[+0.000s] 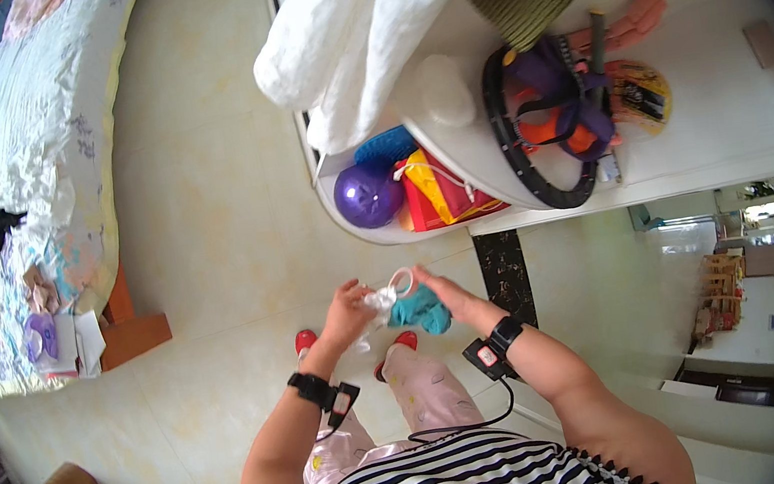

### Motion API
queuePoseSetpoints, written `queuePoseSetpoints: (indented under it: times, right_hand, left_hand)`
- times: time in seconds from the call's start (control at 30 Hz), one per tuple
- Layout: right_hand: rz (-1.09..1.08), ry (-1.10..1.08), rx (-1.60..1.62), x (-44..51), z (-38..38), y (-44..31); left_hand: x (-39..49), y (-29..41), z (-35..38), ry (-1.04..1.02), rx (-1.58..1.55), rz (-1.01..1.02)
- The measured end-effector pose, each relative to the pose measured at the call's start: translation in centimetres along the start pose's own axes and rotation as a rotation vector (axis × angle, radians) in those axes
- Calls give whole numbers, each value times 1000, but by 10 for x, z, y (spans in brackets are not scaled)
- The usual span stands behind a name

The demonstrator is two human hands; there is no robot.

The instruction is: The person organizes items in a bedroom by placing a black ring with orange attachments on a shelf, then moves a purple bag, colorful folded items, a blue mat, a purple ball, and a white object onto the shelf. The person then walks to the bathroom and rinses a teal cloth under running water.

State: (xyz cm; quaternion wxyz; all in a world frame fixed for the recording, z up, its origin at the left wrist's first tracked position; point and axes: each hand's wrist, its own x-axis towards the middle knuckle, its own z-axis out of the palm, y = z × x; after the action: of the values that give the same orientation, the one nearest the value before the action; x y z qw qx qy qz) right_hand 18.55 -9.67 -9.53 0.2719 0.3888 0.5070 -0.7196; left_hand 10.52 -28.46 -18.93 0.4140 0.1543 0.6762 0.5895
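Note:
In front of me, above the floor, my left hand pinches a crumpled piece of clear plastic. A short distance to the right, my right hand has its fingers against a bunched teal item, perhaps cloth or a thin bag. Between the fingertips of both hands sits a small pale pink ring. The right fingertips touch its edge; whether the plastic is joined to it I cannot tell. Black straps with small boxes are on both wrists.
Ahead, a white rounded shelf holds a purple ball and red and yellow bags. White fabric hangs above it. A black hoop is farther right. At left stands a bed with a wooden corner.

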Motion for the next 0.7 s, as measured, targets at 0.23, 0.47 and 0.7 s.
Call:
queuePoseSetpoints:
  times: [0.23, 0.47, 0.7]
  right_hand:
    - [-124, -18, -287, -56, 25, -33]
    - [-308, 410, -306, -103, 23, -60]
    - [-614, 951, -931, -149, 18, -87]
  left_hand:
    - [-37, 62, -15, 22, -40, 81]
    - [-38, 157, -21, -124, -18, 173]
    - [-36, 228, 22, -222, 184, -26]
